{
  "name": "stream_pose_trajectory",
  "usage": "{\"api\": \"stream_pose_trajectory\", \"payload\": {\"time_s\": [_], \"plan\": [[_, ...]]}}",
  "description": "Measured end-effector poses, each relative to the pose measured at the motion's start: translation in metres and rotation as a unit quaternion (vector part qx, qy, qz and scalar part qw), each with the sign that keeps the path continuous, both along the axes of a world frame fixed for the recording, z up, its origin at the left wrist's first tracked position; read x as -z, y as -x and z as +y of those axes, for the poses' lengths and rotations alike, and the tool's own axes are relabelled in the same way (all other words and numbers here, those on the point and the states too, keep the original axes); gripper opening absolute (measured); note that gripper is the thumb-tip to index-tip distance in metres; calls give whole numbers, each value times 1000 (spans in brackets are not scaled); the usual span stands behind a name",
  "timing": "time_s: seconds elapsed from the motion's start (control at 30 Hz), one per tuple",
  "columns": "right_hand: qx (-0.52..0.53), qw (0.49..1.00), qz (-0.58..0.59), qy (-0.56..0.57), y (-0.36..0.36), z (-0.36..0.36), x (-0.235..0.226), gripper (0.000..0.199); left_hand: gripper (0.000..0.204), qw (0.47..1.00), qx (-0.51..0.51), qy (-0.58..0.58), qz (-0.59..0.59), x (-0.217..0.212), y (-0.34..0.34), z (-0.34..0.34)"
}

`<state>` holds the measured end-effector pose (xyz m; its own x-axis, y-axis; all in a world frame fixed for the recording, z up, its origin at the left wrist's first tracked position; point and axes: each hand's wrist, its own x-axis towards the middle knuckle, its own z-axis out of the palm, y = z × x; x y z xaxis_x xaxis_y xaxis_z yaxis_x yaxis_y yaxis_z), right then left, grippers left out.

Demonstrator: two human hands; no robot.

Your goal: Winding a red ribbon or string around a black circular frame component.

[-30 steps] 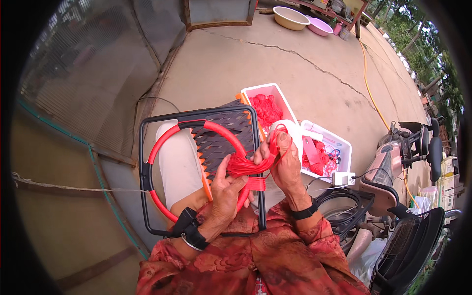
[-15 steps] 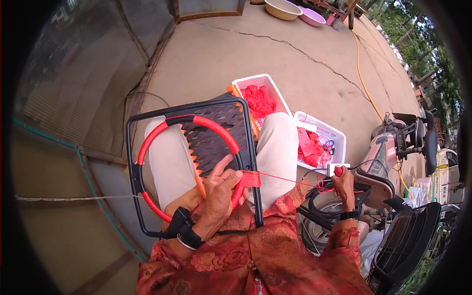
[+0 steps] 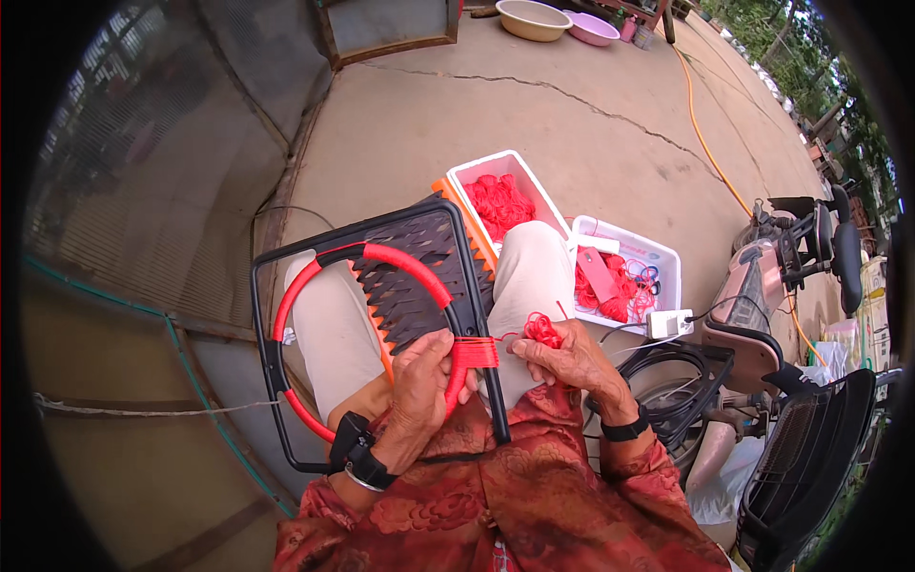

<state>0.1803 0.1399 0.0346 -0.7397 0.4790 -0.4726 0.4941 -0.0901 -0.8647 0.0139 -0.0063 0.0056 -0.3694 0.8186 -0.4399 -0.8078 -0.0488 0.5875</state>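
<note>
Across my lap lies a black rectangular tube frame (image 3: 255, 329) with a round ring (image 3: 286, 303) inside it, partly wrapped in red cord. Tight turns of red cord (image 3: 475, 352) bind the ring to the frame's right side bar. My left hand (image 3: 419, 374) is closed on the ring just left of these turns, thumb and forefinger pinched together. Just right of the side bar, my right hand (image 3: 575, 362) is closed on a small bundle of red cord (image 3: 543, 331). A short strand runs from the bundle toward the wrapped turns.
A white bin of red cord (image 3: 545, 195) stands beyond my knees. Right of it, another white bin (image 3: 670, 276) holds red cord and a red phone-shaped item (image 3: 599, 275). A dark woven seat with orange edging (image 3: 410, 262) lies under the frame. A pink scooter (image 3: 748, 291) stands right.
My right hand has come in from the far right with the cord bundle, close to the frame. The cord, stretched taut before, is now short and slack. My left hand's fingers have drawn together.
</note>
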Motion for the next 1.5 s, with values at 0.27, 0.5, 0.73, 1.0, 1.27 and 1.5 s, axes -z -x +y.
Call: {"api": "stream_pose_trajectory", "payload": {"time_s": [0.27, 0.5, 0.73, 1.0, 1.27, 1.5], "plan": [[18, 998, 61, 16, 15, -15, -7, 25, 19, 1000, 28, 2, 1, 2, 2, -3], [45, 995, 86, -29, 5, -32, -5, 32, 15, 999, 26, -2, -34, 0, 1, -4], [54, 991, 103, -61, -3, -49, 3, 33, 10, 995, 46, -14, -86, 5, 1, -9], [22, 987, 112, -112, -18, -52, 6, 34, 9, 993, 73, -26, -86, 9, -3, -12], [97, 952, 59, -285, -12, -23, -14, 27, 6, 996, 61, -43, -51, 12, -4, -4], [-74, 851, 98, -510, 58, -19, -42, 33, 7, 999, 35, -23, 2, 5, -6, 7]]}}
